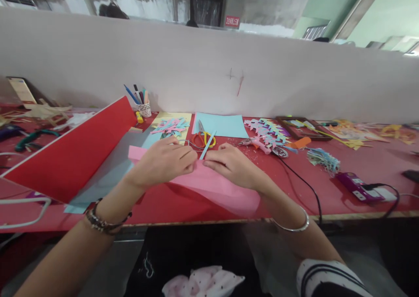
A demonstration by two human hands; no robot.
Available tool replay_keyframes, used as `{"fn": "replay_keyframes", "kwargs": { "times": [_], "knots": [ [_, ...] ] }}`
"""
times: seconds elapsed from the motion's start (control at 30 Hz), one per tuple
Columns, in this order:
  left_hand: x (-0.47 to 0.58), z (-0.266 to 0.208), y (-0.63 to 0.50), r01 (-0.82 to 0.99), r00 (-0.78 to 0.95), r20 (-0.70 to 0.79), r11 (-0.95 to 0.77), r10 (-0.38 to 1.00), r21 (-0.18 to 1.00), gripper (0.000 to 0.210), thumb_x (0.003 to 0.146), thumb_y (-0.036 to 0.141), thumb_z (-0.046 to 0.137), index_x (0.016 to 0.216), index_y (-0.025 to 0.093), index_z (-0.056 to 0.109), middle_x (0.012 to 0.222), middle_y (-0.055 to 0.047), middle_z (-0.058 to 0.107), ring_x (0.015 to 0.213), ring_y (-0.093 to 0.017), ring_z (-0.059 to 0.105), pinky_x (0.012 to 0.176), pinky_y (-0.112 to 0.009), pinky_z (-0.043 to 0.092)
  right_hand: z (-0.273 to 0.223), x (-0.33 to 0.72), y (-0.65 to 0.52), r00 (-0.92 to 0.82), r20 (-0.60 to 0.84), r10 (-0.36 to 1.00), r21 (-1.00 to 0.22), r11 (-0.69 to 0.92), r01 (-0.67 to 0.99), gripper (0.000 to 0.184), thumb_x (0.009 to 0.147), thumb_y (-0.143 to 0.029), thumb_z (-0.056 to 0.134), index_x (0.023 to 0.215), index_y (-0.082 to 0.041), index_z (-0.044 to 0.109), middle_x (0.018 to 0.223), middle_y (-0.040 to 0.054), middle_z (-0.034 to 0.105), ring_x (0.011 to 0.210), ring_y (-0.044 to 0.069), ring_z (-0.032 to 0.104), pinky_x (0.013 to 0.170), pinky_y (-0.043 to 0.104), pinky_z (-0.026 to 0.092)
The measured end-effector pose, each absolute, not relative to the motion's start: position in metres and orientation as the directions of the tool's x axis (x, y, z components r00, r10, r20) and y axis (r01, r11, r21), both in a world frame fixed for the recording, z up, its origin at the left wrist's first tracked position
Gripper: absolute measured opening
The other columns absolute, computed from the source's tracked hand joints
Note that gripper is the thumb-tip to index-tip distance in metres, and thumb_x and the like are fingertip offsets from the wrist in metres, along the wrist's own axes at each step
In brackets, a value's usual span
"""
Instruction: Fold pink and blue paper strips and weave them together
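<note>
A sheet of pink paper (222, 190) is held up over the front of the red table, its upper edge turned over in a narrow band. My left hand (166, 159) has its fingers curled closed on that edge. Close beside it, my right hand (231, 162) pinches the same edge between thumb and fingers. A thin light blue paper strip (208, 145) shows between my two hands; whether either touches it I cannot tell. Just behind lie scissors (210, 139) with red and yellow handles. Farther back rests a light blue paper sheet (225, 124).
A red board (72, 157) leans at left. Cut paper pieces (172, 126) and a pen cup (144, 109) stand behind. Toward the right are a pink glue gun (261, 145), its black cable, paper chains (268, 131), a wooden frame (304, 131) and a purple power strip (358, 187).
</note>
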State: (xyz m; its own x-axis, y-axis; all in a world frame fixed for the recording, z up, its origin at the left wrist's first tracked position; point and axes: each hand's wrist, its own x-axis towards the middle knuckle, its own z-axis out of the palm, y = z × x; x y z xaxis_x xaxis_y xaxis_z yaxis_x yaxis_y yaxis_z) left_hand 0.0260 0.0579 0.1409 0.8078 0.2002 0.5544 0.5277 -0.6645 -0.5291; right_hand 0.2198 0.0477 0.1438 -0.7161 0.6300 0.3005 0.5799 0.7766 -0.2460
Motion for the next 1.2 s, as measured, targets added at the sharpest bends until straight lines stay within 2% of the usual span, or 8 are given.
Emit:
{"fn": "replay_keyframes", "kwargs": {
  "times": [0.27, 0.4, 0.47, 0.53, 0.63, 0.77, 0.9, 1.2],
  "knots": [
    [-0.021, 0.116, 0.073, 0.632, 0.744, 0.528, -0.686, 0.409, -0.36, 0.028, 0.076, 0.01, 0.033, 0.052, 0.021, 0.044, 0.046, 0.004, 0.051, 0.042, -0.009, 0.041, 0.052, -0.025, 0.035, 0.139, 0.268, 0.048, -0.692, 0.298, 0.658, -0.375, 0.747, 0.549, 0.035, 0.088, -0.032, 0.034, 0.057, -0.017, 0.041, 0.051, -0.005, 0.038, 0.05, 0.007, 0.034, 0.06, 0.022, 0.03],
    [-0.049, 0.111, 0.071, 0.794, 0.578, 0.617, -0.541, 0.534, -0.277, 0.025, 0.079, 0.013, 0.036, 0.057, 0.021, 0.044, 0.049, 0.004, 0.051, 0.044, -0.01, 0.043, 0.049, -0.026, 0.032, 0.141, 0.287, 0.047, -0.646, 0.276, 0.711, -0.36, 0.7, 0.617, 0.038, 0.087, -0.036, 0.033, 0.056, -0.017, 0.043, 0.051, -0.0037, 0.042, 0.05, 0.008, 0.037, 0.056, 0.022, 0.03],
    [-0.043, 0.117, 0.065, 0.853, 0.443, 0.671, -0.51, 0.594, -0.112, 0.025, 0.081, 0.013, 0.033, 0.061, 0.021, 0.044, 0.054, 0.004, 0.052, 0.049, -0.009, 0.047, 0.049, -0.023, 0.035, 0.141, 0.287, 0.047, -0.668, 0.261, 0.697, -0.317, 0.715, 0.623, 0.037, 0.087, -0.037, 0.035, 0.059, -0.017, 0.047, 0.052, -0.0032, 0.048, 0.051, 0.008, 0.039, 0.061, 0.024, 0.032],
    [-0.023, 0.124, 0.056, 0.779, 0.464, 0.676, -0.627, 0.572, -0.003, 0.018, 0.084, 0.019, 0.034, 0.077, 0.018, 0.051, 0.074, -0.001, 0.061, 0.07, -0.012, 0.056, 0.062, -0.023, 0.042, 0.141, 0.28, 0.048, -0.714, 0.25, 0.654, -0.27, 0.755, 0.597, 0.035, 0.087, -0.036, 0.035, 0.063, -0.017, 0.051, 0.056, -0.0027, 0.054, 0.053, 0.009, 0.04, 0.068, 0.026, 0.032],
    [0.016, 0.133, 0.046, 0.627, 0.672, 0.529, -0.778, 0.519, -0.033, 0.029, 0.083, 0.038, 0.04, 0.093, 0.015, 0.055, 0.087, -0.006, 0.065, 0.079, -0.017, 0.058, 0.066, -0.028, 0.042, 0.139, 0.263, 0.049, -0.77, 0.259, 0.583, -0.205, 0.813, 0.546, 0.032, 0.088, -0.032, 0.035, 0.069, -0.017, 0.054, 0.062, -0.0024, 0.059, 0.054, 0.008, 0.042, 0.075, 0.028, 0.031],
    [0.042, 0.135, 0.044, 0.579, 0.752, 0.426, -0.813, 0.503, -0.061, 0.034, 0.088, 0.028, 0.034, 0.069, 0.018, 0.06, 0.064, 0.001, 0.063, 0.061, -0.014, 0.055, 0.063, -0.029, 0.036, 0.138, 0.239, 0.047, -0.79, 0.385, 0.478, -0.016, 0.859, 0.512, 0.022, 0.084, -0.022, 0.039, 0.07, -0.017, 0.055, 0.066, -0.0012, 0.062, 0.058, 0.009, 0.045, 0.077, 0.028, 0.03],
    [0.037, 0.136, 0.043, 0.531, 0.769, 0.417, -0.848, 0.485, 0.008, 0.04, 0.089, 0.03, 0.031, 0.063, 0.019, 0.06, 0.058, 0.003, 0.06, 0.051, -0.01, 0.048, 0.057, -0.026, 0.032, 0.132, 0.223, 0.048, -0.781, 0.513, 0.358, 0.149, 0.859, 0.491, 0.02, 0.071, -0.012, 0.038, 0.055, -0.018, 0.048, 0.048, -0.0053, 0.05, 0.047, 0.008, 0.031, 0.075, 0.026, 0.033],
    [0.01, 0.136, 0.046, 0.625, 0.708, 0.304, -0.766, 0.637, 0.15, 0.046, 0.087, 0.041, 0.03, 0.063, 0.02, 0.063, 0.061, 0.002, 0.064, 0.057, -0.01, 0.054, 0.056, -0.021, 0.033, 0.123, 0.249, 0.048, -0.692, 0.61, 0.386, 0.056, 0.85, 0.523, 0.017, 0.059, -0.008, 0.036, 0.046, -0.018, 0.036, 0.04, -0.0087, 0.031, 0.045, 0.007, 0.015, 0.07, 0.024, 0.035]
  ]
}}
